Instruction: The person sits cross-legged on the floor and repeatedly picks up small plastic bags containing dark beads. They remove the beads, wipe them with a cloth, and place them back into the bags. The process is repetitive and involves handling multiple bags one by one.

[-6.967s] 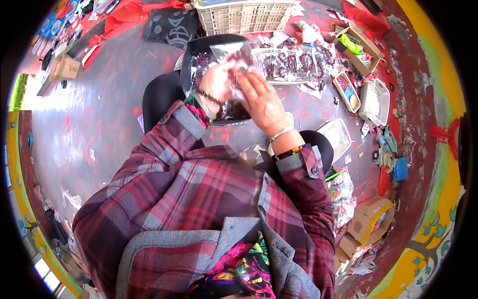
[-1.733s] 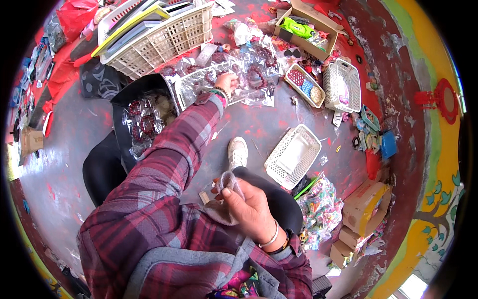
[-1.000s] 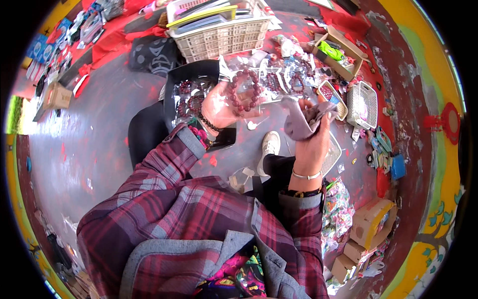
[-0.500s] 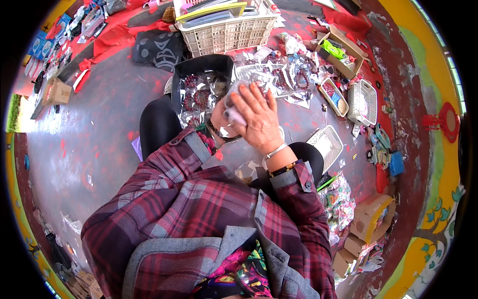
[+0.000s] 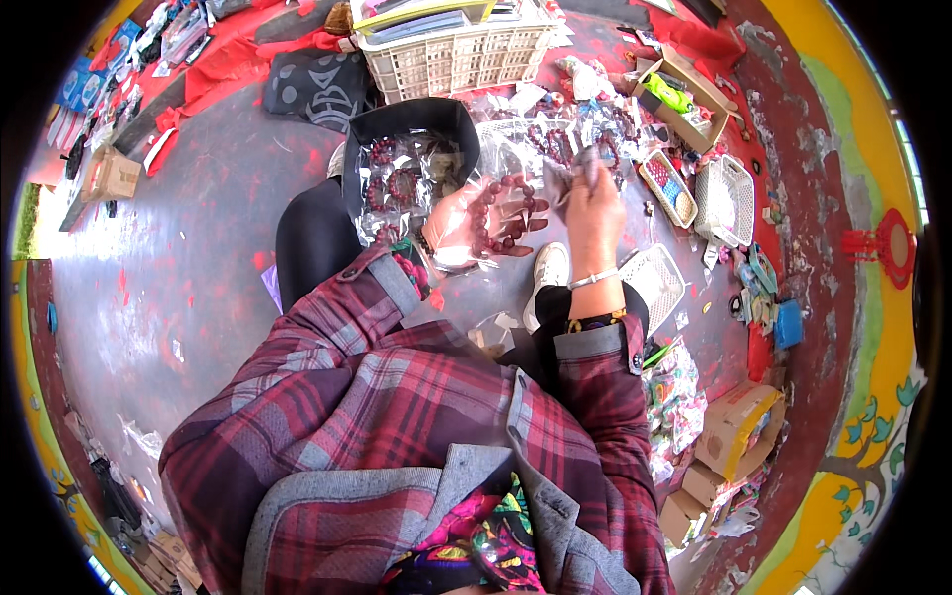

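Observation:
On the upturned palm and spread fingers of my left hand rests a dark red beaded bracelet. My right hand, just to its right, is closed on a greyish cloth, blurred and partly hidden by the fingers. Beyond my left hand stands a black open box with several similar bracelets in clear bags. Past my right hand, more bagged bracelets lie by a white plastic tray.
A cream crate stands at the far side. To the right are a cardboard box, a small basket with coloured beads and white baskets. My knees flank the work area; a cardboard carton sits lower right.
My hands have come apart from their press around the cloth. The right moved to the right with the cloth; the left palm is now uncovered and shows the bracelet.

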Available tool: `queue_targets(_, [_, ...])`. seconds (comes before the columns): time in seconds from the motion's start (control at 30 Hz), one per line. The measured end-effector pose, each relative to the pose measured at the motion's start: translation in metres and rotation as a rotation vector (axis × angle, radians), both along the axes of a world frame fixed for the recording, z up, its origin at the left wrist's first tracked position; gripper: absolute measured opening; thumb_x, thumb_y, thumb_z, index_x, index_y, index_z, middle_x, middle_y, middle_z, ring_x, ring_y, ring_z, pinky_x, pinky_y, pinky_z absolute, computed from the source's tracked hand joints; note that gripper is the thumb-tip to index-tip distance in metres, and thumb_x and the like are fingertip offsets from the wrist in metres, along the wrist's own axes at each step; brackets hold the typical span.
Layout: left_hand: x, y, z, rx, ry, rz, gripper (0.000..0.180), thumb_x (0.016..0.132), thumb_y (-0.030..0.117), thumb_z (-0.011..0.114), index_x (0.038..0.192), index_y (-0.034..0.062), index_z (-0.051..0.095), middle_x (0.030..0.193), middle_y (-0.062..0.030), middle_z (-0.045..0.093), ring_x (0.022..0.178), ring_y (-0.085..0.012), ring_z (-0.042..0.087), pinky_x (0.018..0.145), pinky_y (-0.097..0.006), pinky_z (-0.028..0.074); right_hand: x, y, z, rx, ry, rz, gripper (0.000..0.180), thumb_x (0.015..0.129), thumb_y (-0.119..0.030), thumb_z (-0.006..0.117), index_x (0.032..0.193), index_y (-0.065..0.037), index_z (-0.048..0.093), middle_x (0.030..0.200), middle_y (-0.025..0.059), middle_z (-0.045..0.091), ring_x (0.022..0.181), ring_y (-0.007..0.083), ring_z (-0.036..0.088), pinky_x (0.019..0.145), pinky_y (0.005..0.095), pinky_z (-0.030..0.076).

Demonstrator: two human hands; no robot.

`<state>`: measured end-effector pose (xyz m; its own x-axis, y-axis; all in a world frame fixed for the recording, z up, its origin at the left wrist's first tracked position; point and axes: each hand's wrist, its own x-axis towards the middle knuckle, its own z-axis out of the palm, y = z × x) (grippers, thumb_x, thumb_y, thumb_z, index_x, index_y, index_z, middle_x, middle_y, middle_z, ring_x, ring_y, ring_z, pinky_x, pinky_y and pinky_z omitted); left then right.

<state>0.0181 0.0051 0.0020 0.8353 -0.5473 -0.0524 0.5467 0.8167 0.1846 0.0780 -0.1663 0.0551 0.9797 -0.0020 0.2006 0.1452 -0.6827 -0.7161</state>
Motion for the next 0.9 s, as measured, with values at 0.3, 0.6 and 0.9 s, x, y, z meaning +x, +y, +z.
queue_targets(0.3, [0.001,-0.011,-0.056,0.543,-0.350,0.319,0.042,0.087,0.019,0.055,0.126,0.0079,0.045,0.125,-0.0112,0.051,0.113,-0.0239,0.052,0.094,-0.039,0.044,-0.036,0.038,0.005,-0.222,-0.421,0.603,0.050,0.075,-0.022,0.069,0.122,-0.013,0.054,0.117,0.0112,0.057,0.113,0.0293,0.053,0.093,0.0405,0.040])
queue_targets(0.6, [-0.003,-0.001,-0.008,0.213,-0.050,0.040,0.046,0.095,0.045,0.039,0.125,0.0116,0.049,0.129,-0.0144,0.051,0.113,-0.0329,0.054,0.083,-0.046,0.050,-0.003,0.012,-0.009,-0.192,-0.226,0.193,0.031,0.083,-0.020,0.062,0.110,-0.007,0.060,0.099,0.0164,0.062,0.090,0.0345,0.060,0.077,0.0423,0.048])
queue_targets(0.9, [0.022,0.019,-0.014,0.365,0.149,0.481,0.040,0.093,0.031,0.053,0.125,0.0064,0.049,0.109,-0.0061,0.060,0.099,-0.0183,0.059,0.080,-0.034,0.051,-0.011,0.005,-0.009,0.729,0.570,0.232,0.027,0.084,-0.026,0.070,0.091,-0.001,0.065,0.066,-0.0036,0.056,0.056,0.0020,0.048,0.046,0.0180,0.036])
